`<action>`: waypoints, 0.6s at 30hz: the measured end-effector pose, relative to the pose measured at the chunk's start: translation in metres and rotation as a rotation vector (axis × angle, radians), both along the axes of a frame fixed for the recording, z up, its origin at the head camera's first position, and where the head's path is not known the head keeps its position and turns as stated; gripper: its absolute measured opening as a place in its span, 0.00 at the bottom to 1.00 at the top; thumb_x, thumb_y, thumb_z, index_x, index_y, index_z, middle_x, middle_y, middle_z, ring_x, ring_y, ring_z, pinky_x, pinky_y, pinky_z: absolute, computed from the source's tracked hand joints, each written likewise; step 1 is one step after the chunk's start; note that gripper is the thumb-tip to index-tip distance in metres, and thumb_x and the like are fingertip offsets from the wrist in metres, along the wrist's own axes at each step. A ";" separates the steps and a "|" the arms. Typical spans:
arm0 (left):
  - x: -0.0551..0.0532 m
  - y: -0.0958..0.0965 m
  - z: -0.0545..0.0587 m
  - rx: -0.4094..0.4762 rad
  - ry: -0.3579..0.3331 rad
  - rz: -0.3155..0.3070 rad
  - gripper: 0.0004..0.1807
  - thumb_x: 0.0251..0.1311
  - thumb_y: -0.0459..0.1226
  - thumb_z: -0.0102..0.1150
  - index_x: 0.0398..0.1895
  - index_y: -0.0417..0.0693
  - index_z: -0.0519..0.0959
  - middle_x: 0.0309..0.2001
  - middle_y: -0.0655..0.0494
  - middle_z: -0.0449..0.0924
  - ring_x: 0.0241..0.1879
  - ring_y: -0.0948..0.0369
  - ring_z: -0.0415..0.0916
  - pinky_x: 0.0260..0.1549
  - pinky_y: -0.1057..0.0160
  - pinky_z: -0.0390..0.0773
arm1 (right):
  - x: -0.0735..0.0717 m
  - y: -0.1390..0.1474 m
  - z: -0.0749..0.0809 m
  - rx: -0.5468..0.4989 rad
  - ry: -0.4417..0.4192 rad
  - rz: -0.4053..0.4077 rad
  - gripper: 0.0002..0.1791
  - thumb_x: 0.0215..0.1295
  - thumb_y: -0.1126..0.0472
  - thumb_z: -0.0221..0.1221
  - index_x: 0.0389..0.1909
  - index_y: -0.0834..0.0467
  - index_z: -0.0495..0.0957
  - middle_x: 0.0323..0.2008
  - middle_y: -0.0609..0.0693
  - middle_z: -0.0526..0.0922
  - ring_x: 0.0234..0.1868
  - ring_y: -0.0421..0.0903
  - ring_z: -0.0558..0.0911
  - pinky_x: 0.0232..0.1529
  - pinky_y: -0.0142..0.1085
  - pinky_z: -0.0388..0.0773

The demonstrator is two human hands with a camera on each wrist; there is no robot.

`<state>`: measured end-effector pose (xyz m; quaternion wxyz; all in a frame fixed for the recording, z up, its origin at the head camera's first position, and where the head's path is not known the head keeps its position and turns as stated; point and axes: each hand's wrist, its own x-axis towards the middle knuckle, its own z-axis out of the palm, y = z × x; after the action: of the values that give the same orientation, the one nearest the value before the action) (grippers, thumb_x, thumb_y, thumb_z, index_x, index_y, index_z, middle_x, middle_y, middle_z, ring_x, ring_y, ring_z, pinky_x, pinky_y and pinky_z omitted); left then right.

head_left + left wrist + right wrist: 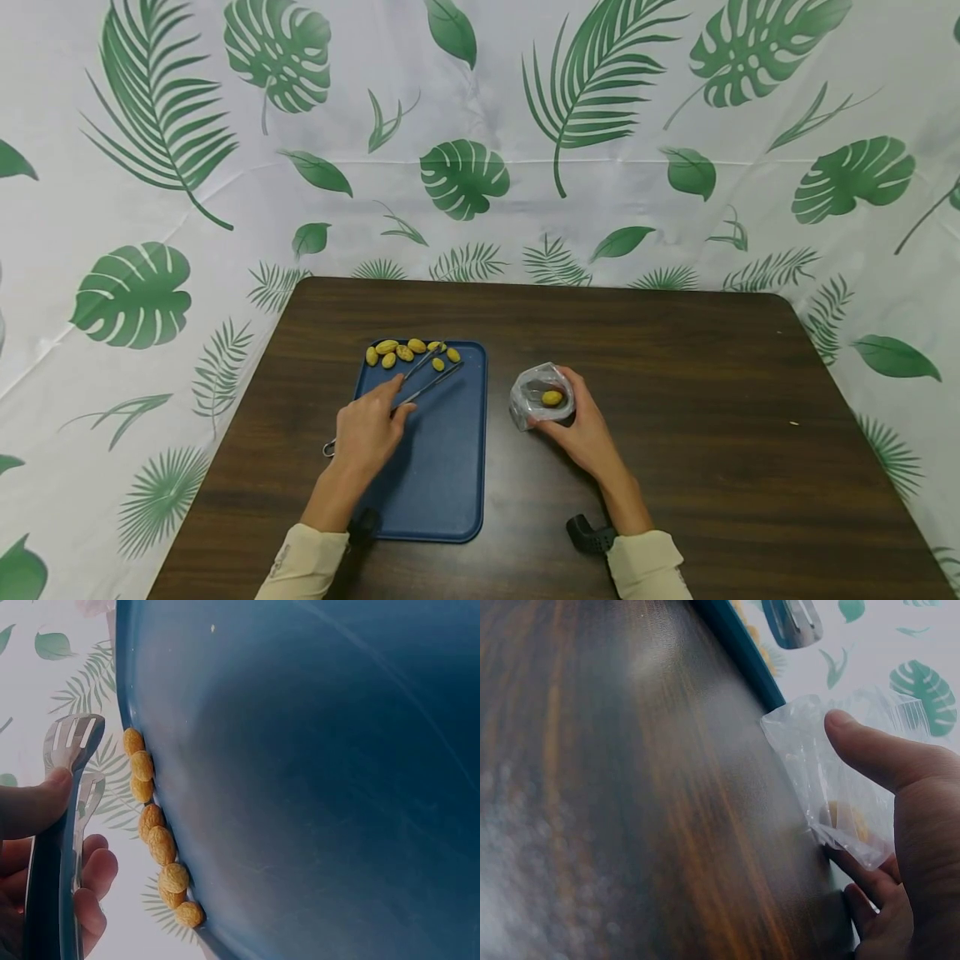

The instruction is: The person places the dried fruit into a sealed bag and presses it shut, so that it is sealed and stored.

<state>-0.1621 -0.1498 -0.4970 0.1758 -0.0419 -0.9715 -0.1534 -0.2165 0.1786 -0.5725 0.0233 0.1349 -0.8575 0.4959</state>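
My left hand (367, 429) grips metal tongs (427, 385) over the blue tray (442, 467). The slotted tong ends (73, 739) stand apart, with nothing between them in the left wrist view. Several small oval yellow-brown nuts (405, 353) with wrinkled surfaces lie along the tray's far edge, close to the tong tips. On the right, my right hand (588, 429) holds a clear plastic bag (525, 408), thumb on one side and fingers on the other. Its mouth is open upward, and one nut (552, 398) shows inside.
The dark wood table (712, 467) carries the tray on its left, with the bag just right of the tray. A small pale crumb (793, 423) lies toward the right. A white cloth with green leaves (465, 179) hangs behind the table.
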 end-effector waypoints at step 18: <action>-0.005 -0.002 -0.005 -0.018 -0.025 0.012 0.24 0.54 0.43 0.67 0.53 0.42 0.79 0.43 0.47 0.84 0.27 0.51 0.82 0.24 0.52 0.78 | 0.000 0.000 0.000 0.000 0.000 -0.001 0.48 0.45 0.40 0.70 0.67 0.33 0.54 0.60 0.42 0.68 0.59 0.45 0.69 0.59 0.54 0.64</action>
<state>-0.1666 -0.1519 -0.5022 0.1640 -0.0358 -0.9752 -0.1440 -0.2166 0.1789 -0.5728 0.0237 0.1346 -0.8577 0.4957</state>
